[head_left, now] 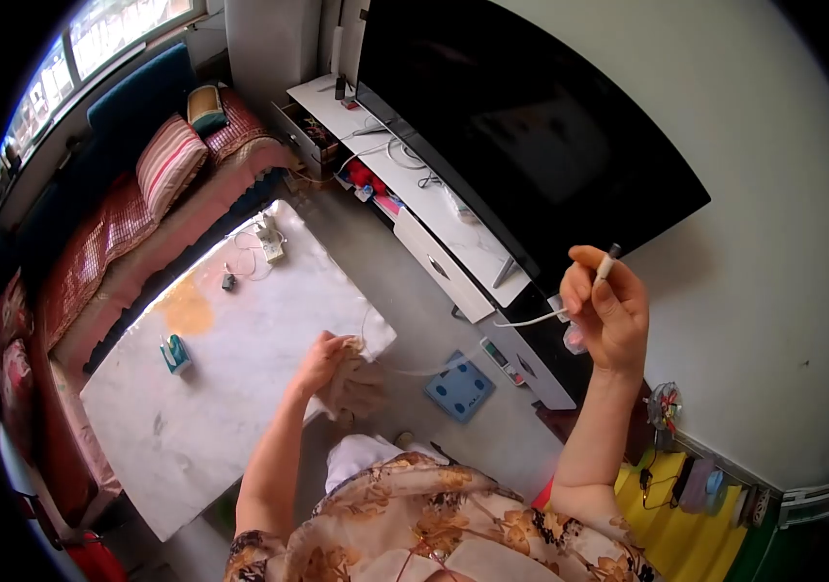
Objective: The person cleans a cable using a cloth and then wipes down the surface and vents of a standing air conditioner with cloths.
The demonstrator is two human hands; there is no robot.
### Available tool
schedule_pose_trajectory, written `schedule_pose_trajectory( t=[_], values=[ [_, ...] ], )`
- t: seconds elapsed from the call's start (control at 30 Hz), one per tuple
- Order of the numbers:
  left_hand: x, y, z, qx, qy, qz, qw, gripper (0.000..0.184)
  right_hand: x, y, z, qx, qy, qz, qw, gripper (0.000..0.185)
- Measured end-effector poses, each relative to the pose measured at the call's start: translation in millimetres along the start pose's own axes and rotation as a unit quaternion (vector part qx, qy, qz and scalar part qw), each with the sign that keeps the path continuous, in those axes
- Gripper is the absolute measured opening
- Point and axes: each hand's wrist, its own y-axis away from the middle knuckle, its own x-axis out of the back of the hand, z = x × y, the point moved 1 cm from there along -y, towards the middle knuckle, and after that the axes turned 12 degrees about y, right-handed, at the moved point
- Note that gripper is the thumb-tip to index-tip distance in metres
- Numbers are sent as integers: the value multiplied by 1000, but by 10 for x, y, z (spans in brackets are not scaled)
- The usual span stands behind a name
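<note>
Raised at the right, my right hand (pixel 610 315) pinches a white cable (pixel 526 321) near its end, and a dark-tipped plug (pixel 609 260) sticks up past the fingers. The cable hangs from this hand and runs left toward my left hand (pixel 319 363). Over the table's near right corner, that left hand is closed on a beige cloth (pixel 352 388), which droops below the fingers. The cable passes at or beside the cloth; whether it is gripped inside is hidden. A small clear-pinkish object (pixel 574 339) shows beside my right palm, its kind unclear.
On the marble-look table (pixel 240 407) are a tissue pack (pixel 175 355), a small black adapter (pixel 229 282) and a power strip (pixel 270 240) with cords. A large television (pixel 541 126) stands on a white cabinet (pixel 439 267). A blue scale (pixel 459 386) lies on the floor; a sofa (pixel 114 301) lines the left.
</note>
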Motion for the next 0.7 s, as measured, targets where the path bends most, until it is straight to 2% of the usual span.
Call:
schedule_pose_trajectory(
  t=[0.07, 0.13, 0.2, 0.27, 0.33, 0.37, 0.47, 0.6, 0.7],
  values=[
    [323, -28, -308, 83, 68, 48, 993, 29, -61, -104, -21, 28, 23, -4, 999, 49],
    [553, -30, -307, 152, 200, 111, 962, 25, -175, -180, -66, 8, 46, 11, 999, 48],
    [631, -38, -193, 99, 251, 113, 956, 22, -351, -263, -33, -20, 62, 3, 998, 45],
    [576, 14, 757, 24, 212, 88, 973, 20, -643, -348, 100, -51, 130, -29, 990, 43],
    [536, -44, 1260, -34, 266, -9, 963, 20, -883, -415, 283, -51, 143, -41, 988, 42],
    [483, -53, 1495, -27, 333, -42, 942, 22, -985, -436, 348, -87, 150, -19, 985, 31],
    [408, -29, 2172, -16, 469, -115, 876, 28, -1224, -533, 498, -81, 168, -41, 982, 20],
    [374, -103, 2373, -1, 518, -205, 831, 38, -1394, -554, 633, -64, 204, -47, 976, 16],
    [403, -135, 2368, -4, 466, -225, 856, 38, -1487, -556, 676, -56, 188, -10, 981, 16]
  ],
)
